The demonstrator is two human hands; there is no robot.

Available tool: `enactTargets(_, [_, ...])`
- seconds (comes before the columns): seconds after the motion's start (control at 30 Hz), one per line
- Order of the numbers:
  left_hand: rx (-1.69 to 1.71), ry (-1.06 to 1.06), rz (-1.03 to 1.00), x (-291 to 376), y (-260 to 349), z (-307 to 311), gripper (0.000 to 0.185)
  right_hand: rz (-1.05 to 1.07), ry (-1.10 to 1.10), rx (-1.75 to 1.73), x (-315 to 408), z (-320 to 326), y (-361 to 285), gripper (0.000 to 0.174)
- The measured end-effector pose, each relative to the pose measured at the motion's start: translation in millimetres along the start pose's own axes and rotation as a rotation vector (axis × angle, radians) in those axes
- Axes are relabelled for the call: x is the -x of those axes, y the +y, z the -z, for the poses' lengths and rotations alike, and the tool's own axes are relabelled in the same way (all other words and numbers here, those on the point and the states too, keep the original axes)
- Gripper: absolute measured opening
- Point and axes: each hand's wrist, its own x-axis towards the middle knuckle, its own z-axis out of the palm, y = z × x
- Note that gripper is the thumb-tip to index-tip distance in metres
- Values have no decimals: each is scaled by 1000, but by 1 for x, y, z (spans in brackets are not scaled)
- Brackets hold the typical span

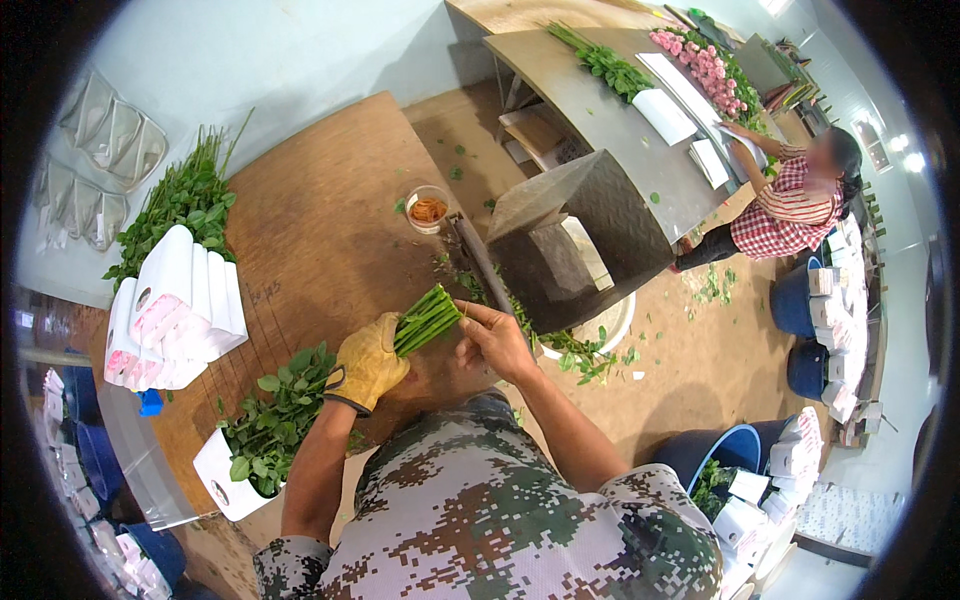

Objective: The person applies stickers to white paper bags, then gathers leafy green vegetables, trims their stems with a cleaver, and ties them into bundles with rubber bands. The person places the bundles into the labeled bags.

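My left hand, in a yellow work glove, grips a bunch of green cut stems just below their cut ends. Bare, my right hand has its thumb and index finger at those ends. Whether a thin band lies between these fingers is too small to tell. Toward the lower left, the leafy part of a bunch spreads beside my left forearm, with a white paper wrap around its far end. Beyond my hands, a clear plastic cup holds orange-brown rubber bands.
Wrapped pink flower bunches are stacked on the wooden table, at left. A dark box-shaped bin stands against its right side. Across the aisle, a person works at a metal-topped table. Blue buckets stand at right.
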Motion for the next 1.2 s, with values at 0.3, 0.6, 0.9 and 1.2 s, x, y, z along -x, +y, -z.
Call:
enactTargets(0.3, [25,21,-60,5,0,1,49,69,-12,16,-24,9,36,24])
enactTargets(0.6, [-25,-18,8,2,-1,-24,42,284,-124,1150,12,-65,59,26])
enactTargets(0.9, [115,-38,-193,36,5,-54,35,434,-511,1202,-45,-73,0,21])
enactTargets(1.2, [29,70,-109,46,25,42,49,274,-237,320,-108,8,60,34])
